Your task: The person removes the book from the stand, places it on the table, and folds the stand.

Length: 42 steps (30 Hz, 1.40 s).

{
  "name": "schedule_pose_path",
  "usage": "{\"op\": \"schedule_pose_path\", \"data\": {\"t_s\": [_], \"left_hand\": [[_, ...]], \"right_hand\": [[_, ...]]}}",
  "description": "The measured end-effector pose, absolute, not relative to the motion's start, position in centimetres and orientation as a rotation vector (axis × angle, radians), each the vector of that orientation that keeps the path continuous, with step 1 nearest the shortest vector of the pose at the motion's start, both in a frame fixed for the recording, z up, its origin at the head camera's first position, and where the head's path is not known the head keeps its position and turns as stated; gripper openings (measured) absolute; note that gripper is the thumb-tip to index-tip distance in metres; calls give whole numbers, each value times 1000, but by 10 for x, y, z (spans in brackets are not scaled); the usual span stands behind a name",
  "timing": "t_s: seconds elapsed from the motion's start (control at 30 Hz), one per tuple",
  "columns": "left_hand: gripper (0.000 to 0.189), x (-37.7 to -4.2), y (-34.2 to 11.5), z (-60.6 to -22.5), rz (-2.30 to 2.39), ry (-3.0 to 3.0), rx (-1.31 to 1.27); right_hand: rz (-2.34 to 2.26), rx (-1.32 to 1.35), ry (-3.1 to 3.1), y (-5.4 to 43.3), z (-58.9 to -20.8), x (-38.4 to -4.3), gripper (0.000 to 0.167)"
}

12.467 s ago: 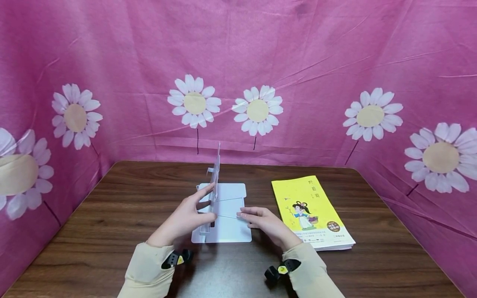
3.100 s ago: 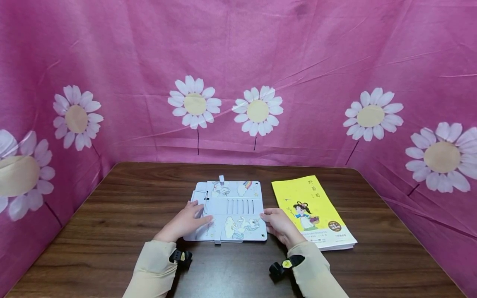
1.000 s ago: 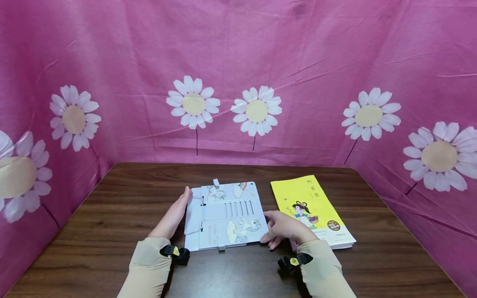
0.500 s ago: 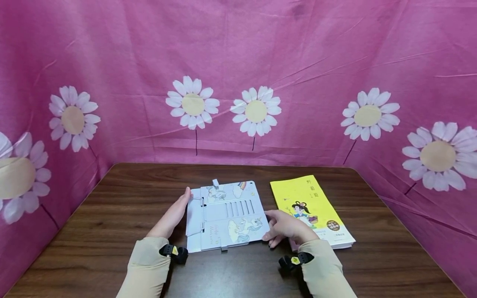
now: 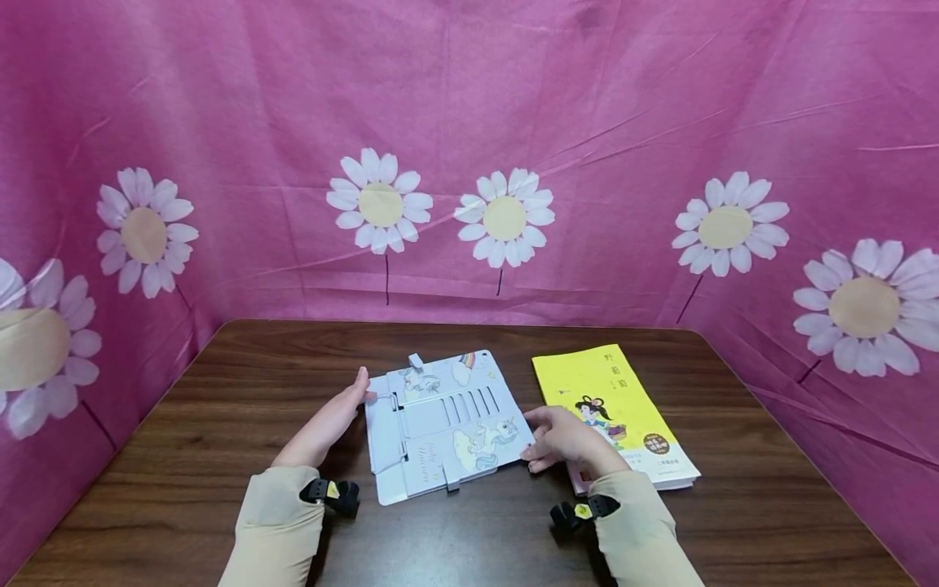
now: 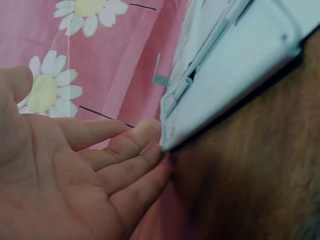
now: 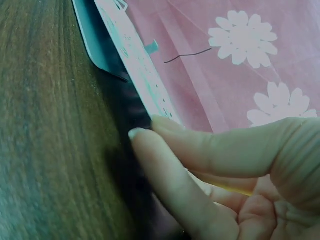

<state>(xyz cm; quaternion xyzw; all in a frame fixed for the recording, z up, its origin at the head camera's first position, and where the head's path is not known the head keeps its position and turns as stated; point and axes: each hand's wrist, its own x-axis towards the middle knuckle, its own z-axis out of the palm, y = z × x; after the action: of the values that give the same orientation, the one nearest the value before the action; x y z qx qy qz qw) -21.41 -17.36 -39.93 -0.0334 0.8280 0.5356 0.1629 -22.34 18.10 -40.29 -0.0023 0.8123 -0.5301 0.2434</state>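
Note:
A white book stand (image 5: 440, 428) with unicorn and rainbow pictures sits askew on the table, a wire piece and page clips along its left part. My left hand (image 5: 330, 424) lies at its left edge. In the left wrist view the fingers of that left hand (image 6: 95, 170) are nearly straight, and their tips meet the stand's corner (image 6: 225, 85). At the near right corner, my right hand (image 5: 568, 440) pinches the stand's edge between thumb and finger. The right wrist view shows this right hand (image 7: 215, 170) at the end of the printed panel (image 7: 137, 65), slightly raised above a lower plate.
A yellow paperback book (image 5: 609, 408) lies to the right, its near left side partly behind my right hand. The brown wooden table (image 5: 242, 391) extends to a pink daisy-patterned cloth (image 5: 469, 98) at the back.
Earlier a panel of the stand stood upright; it lay flat by three seconds ago. Over the last second the stand has turned counterclockwise, and my left hand has shifted slightly left.

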Motion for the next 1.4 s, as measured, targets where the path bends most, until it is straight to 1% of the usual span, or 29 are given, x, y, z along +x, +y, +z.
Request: {"op": "schedule_pose_path", "data": {"t_s": [0.23, 0.5, 0.67, 0.83, 1.03, 1.23, 1.4], "left_hand": [[102, -210, -176, -394, 1528, 2354, -68], [96, -208, -177, -389, 1524, 2378, -35], [94, -209, -175, -388, 1534, 2401, -51], [98, -210, -170, -389, 1531, 2444, -63], [95, -213, -165, -395, 1526, 2497, -50], [95, -214, -163, -397, 1544, 2494, -40], [95, -213, -162, -397, 1521, 2496, -15]], "right_hand": [[-1629, 97, 2228, 179, -408, -227, 57], [-1709, 189, 2252, 178, -408, -232, 61], [-1697, 166, 2268, 179, -407, -231, 60], [-1612, 139, 2301, 182, -402, -228, 61], [-1546, 132, 2305, 183, -398, -225, 55], [-1546, 49, 2251, 177, -395, -220, 60], [-1537, 35, 2239, 173, -392, -217, 57]]}}
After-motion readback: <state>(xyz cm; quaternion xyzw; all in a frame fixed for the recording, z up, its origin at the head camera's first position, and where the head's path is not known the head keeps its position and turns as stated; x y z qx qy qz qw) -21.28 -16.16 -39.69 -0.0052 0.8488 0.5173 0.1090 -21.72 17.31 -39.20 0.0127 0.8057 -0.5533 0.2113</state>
